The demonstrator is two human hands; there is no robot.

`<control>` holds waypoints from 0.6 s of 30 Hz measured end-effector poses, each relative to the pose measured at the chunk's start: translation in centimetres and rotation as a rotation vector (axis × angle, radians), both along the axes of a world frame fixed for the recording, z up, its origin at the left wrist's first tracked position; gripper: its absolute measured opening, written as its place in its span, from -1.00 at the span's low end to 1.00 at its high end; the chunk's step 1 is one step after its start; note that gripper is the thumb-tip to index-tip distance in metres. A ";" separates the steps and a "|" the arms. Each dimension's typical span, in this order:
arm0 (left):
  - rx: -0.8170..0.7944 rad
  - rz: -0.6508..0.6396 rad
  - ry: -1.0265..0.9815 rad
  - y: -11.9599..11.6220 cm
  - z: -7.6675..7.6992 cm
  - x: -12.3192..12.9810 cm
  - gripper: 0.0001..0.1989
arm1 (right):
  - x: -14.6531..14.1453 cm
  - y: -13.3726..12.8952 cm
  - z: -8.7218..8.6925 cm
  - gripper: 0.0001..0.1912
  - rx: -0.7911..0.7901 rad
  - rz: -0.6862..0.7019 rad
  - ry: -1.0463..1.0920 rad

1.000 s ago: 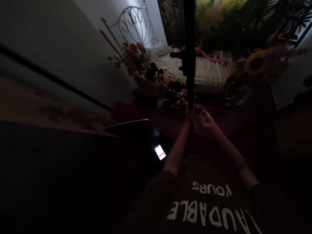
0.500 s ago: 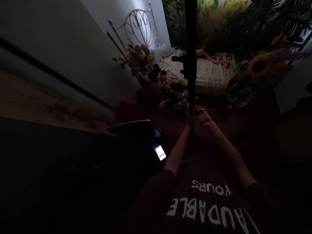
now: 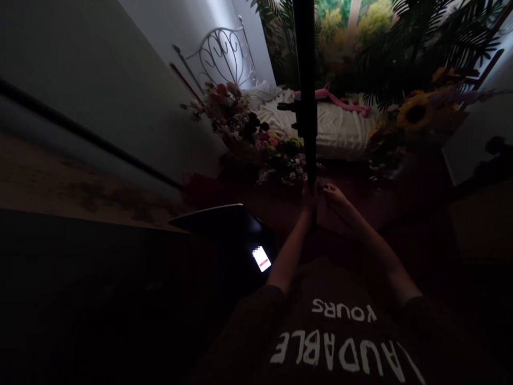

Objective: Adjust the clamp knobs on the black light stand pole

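Note:
A black stand pole (image 3: 305,59) rises upright in front of me, with a clamp joint (image 3: 306,118) and a small lever sticking out to its left. My left hand (image 3: 308,198) is wrapped round the lower part of this pole. Just right of the pole, my right hand (image 3: 333,195) is closed on a small dark knob (image 3: 324,187) at the pole's side. The knob is mostly covered by the fingers, and the dim light hides its detail. Dark stand legs spread out low behind my forearms.
A bed with white cloth (image 3: 340,131) and a metal headboard (image 3: 226,56) stands ahead, fronted by flower bunches (image 3: 294,160). Sunflowers (image 3: 416,112) are at right. A lit phone screen (image 3: 262,259) lies beside my left forearm on a dark surface. Another dark pole (image 3: 88,131) slants along the left wall.
The view has tilted and shifted slightly, so the scene sits lower and further left. My right hand's fingers have turned at the knob. My left hand keeps its hold on the pole.

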State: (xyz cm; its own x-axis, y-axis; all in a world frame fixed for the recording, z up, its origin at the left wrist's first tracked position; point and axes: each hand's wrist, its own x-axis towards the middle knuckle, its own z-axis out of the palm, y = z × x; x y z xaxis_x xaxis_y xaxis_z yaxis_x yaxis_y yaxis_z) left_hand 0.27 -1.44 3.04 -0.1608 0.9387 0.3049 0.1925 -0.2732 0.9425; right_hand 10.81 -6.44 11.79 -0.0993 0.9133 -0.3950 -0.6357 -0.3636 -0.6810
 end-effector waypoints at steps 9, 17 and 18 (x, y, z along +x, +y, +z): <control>-0.032 -0.017 -0.067 0.0 0.0 0.3 -0.42 | 3.0 3.8 4.0 -0.64 0.632 -0.023 -0.915; -0.044 -0.061 -0.103 -0.4 0.3 0.2 -0.51 | -2.0 8.7 15.8 -0.17 1.266 -0.244 -1.348; -0.038 -0.055 -0.099 -0.4 0.2 0.2 -0.52 | -2.7 9.5 16.2 -0.19 1.282 -0.264 -1.401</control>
State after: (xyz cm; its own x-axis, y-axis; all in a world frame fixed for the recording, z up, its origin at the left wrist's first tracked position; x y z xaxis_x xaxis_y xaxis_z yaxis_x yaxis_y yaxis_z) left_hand 0.48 -1.89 3.25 -0.1367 0.9575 0.2540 0.0836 -0.2443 0.9661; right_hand 8.07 3.08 27.95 -0.1852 0.6162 0.7655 0.5783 0.6982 -0.4220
